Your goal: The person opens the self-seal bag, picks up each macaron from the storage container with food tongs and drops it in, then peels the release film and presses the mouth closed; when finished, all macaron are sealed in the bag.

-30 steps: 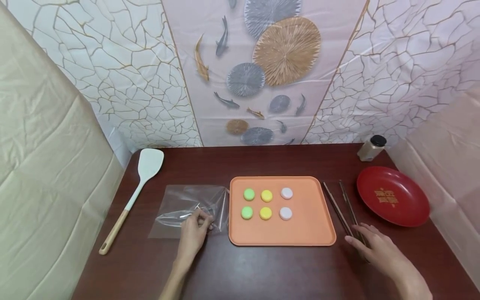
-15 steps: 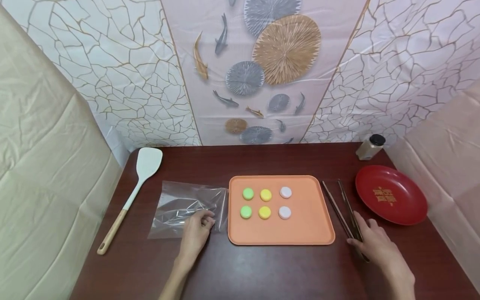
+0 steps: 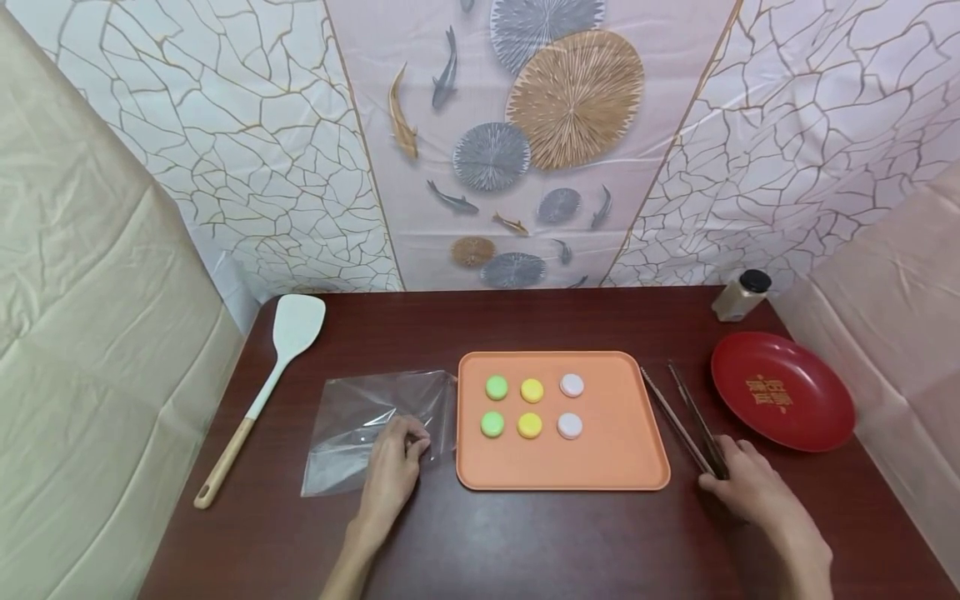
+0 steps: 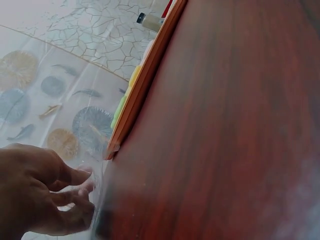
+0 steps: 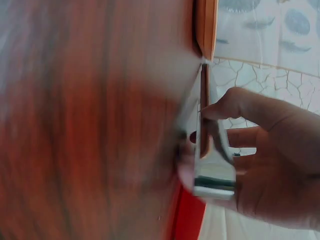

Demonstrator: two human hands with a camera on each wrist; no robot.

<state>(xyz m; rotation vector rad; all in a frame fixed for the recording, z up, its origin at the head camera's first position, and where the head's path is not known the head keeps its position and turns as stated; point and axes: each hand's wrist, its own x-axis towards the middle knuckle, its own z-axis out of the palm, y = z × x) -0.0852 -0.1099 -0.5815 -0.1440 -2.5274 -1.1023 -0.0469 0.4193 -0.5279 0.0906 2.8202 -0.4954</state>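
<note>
My left hand [image 3: 393,468] pinches the right part of a clear plastic bag [image 3: 341,433], which lies left of the orange tray; the left wrist view shows thumb and fingers [image 4: 82,192] meeting at the film. At the right, my right hand [image 3: 750,487] grips a pair of metal tongs [image 3: 693,417] near the joined end, thumb on one arm and fingers on the other. The tongs' joined end [image 5: 215,185] shows in the right wrist view. On the orange tray [image 3: 622,458] sit two green macarons [image 3: 492,424], two yellow macarons [image 3: 529,426] and two pale macarons [image 3: 569,426].
A red oval plate [image 3: 817,408] lies right of the tongs. Behind it stands a jar [image 3: 738,298] with a black lid. A white spatula [image 3: 281,358] with a wooden handle lies along the left side of the dark table [image 3: 525,550].
My right hand has closed round the tongs, whose tips have shifted slightly left. The plastic bag has swung a little under my left hand, its left front corner nearer me.
</note>
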